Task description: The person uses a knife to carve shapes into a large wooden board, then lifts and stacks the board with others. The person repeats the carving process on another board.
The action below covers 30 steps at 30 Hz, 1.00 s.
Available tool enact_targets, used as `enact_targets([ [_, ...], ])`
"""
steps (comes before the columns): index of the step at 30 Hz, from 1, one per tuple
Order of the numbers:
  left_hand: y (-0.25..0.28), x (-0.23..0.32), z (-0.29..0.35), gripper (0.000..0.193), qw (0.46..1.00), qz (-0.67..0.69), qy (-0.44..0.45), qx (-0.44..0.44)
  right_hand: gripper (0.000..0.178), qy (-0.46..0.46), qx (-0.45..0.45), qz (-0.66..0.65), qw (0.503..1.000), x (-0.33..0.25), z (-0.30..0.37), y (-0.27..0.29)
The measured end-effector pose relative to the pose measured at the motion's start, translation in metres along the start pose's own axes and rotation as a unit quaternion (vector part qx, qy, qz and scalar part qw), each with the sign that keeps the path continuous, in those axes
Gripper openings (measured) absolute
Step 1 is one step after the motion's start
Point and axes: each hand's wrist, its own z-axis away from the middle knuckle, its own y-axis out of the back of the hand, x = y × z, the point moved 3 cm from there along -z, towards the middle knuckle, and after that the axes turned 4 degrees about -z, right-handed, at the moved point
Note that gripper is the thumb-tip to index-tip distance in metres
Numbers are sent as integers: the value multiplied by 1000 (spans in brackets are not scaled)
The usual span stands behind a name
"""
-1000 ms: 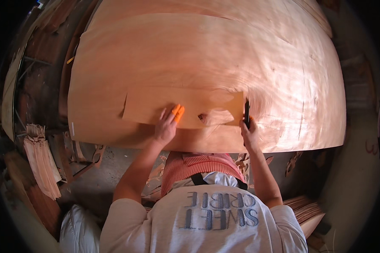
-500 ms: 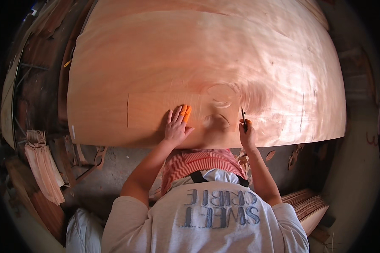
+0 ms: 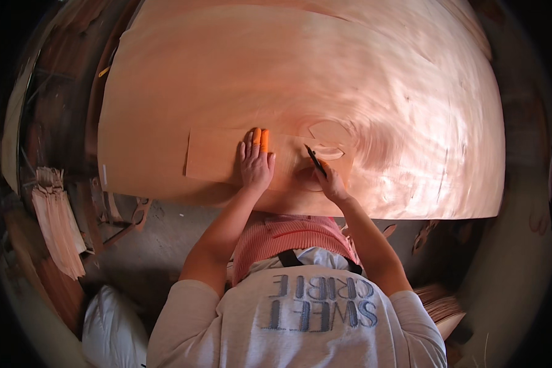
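Note:
A large sheet of thin wood veneer [image 3: 300, 80] covers the work surface in front of me. On it lies a smaller rectangular veneer patch [image 3: 218, 156]. My left hand [image 3: 256, 162] presses flat on the patch, two fingers capped in orange sleeves. My right hand [image 3: 330, 183] grips a dark knife [image 3: 315, 161], its tip at the patch beside a curved cut-out [image 3: 329, 130] in the big sheet.
Stacked veneer strips [image 3: 58, 221] stand at the left by the floor. A white sack [image 3: 110, 328] lies at lower left. More veneer pieces [image 3: 441, 303] sit at lower right. The big sheet's near edge overhangs just above my lap.
The patch and both hands have shifted up and away from the sheet's near edge. My right hand tilted the knife from upright to a slant toward the cut-out.

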Motion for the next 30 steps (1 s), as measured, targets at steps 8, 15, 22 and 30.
enact_targets([
  [8, -9, -3, 4, 54, 1000, -9, 25, 0, 31, -24, -124, 124, 984, -47, 10, -24],
  [15, -11, -2, 1, 56, 999, -30, 20, 12, 28, 19, -106, 200, 974, -22, 10, -45],
  [22, 2, 6, -7, 82, 999, -19, 33, 7, 44, 196, -180, 324, 908, -22, -35, 27],
  [30, 4, 6, -7, 81, 999, -25, 40, -21, 75, 224, -351, 458, 786, -11, -62, 96],
])
